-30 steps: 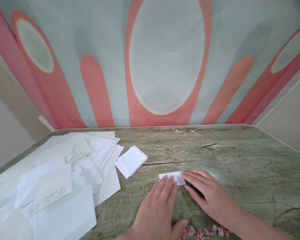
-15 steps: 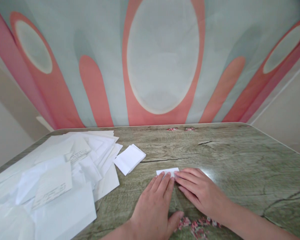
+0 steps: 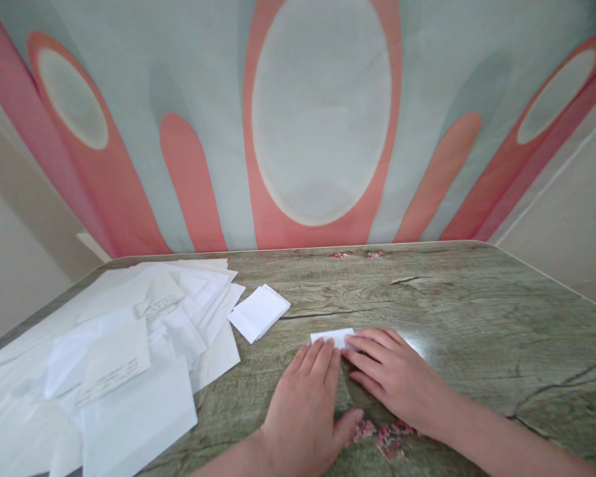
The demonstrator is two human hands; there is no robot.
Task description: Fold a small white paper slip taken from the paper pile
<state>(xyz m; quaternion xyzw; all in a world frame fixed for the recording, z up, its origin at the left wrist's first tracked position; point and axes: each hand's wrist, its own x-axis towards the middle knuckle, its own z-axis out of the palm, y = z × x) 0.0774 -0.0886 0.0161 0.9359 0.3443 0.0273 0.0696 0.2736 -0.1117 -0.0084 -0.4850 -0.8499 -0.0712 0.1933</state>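
A small folded white paper (image 3: pixel 334 338) lies on the wood-grain table (image 3: pixel 477 318), mostly covered by my two hands. My left hand (image 3: pixel 305 407) lies flat, fingers stretched forward, fingertips on the paper's near edge. My right hand (image 3: pixel 395 377) rests flat beside it, fingers pointing left across the paper's right end. Both hands press down and hold nothing up.
A loose heap of white sheets and envelopes (image 3: pixel 109 351) covers the table's left side. A separate folded white paper (image 3: pixel 259 311) lies just right of the heap. A curtain with pink ovals (image 3: pixel 322 119) hangs behind the table's far edge.
Both hands have slid slightly over the small paper, so less of it shows now. The camera view has shifted a little; the heap and the other folded paper stay put.
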